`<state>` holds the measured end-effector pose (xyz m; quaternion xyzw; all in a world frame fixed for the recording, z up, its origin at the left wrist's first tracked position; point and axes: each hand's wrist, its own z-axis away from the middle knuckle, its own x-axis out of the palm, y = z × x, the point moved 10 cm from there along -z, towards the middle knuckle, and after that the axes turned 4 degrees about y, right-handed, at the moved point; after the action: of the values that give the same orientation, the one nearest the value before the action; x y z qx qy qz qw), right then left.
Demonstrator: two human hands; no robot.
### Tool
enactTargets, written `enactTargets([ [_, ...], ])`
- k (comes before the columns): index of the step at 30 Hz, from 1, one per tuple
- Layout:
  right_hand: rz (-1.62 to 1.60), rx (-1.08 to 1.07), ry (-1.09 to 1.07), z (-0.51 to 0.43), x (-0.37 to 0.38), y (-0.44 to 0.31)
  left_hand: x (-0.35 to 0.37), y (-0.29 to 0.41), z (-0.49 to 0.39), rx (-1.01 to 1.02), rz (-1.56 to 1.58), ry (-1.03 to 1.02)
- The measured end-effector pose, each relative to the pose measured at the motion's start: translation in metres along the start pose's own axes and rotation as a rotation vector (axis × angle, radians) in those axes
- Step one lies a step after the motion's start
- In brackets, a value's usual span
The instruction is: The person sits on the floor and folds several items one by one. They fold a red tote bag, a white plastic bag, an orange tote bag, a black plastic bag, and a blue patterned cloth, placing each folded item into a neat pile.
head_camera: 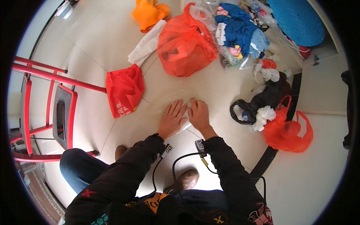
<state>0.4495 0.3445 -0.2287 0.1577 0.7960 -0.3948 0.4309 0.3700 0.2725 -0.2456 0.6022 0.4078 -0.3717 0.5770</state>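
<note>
My left hand (172, 119) lies palm down on a thin, clear plastic bag or film (184, 126) spread on the floor, its fingers slightly apart. Close beside it, my right hand (200, 114) rests with bent fingers touching the far part of the film. Whether the right fingertips pinch the film is hidden under the hand. The film is so transparent that its outline is hard to follow. Beyond the hands sits a full red plastic bag (184, 47). A flattened red bag with printed writing (125, 90) lies to the left.
A white cloth or bag (147, 42) and an orange bag (152, 15) lie farther off. Folded blue clothes (237, 33) are piled back right. Black (267, 95) and red plastic bags (287, 130) lie right. A red-framed step stool (66, 115) stands left. Cables hang from my sleeves.
</note>
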Motion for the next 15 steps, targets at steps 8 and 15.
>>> enactTargets([
  [8, -0.017, -0.009, 0.002, -0.003, 0.001, 0.004, 0.001, -0.002, -0.006, 0.035, 0.027, -0.02],
  [15, 0.08, -0.025, -0.008, 0.006, -0.002, 0.003, -0.043, -0.052, -0.03, -0.233, 0.543, 0.093],
])
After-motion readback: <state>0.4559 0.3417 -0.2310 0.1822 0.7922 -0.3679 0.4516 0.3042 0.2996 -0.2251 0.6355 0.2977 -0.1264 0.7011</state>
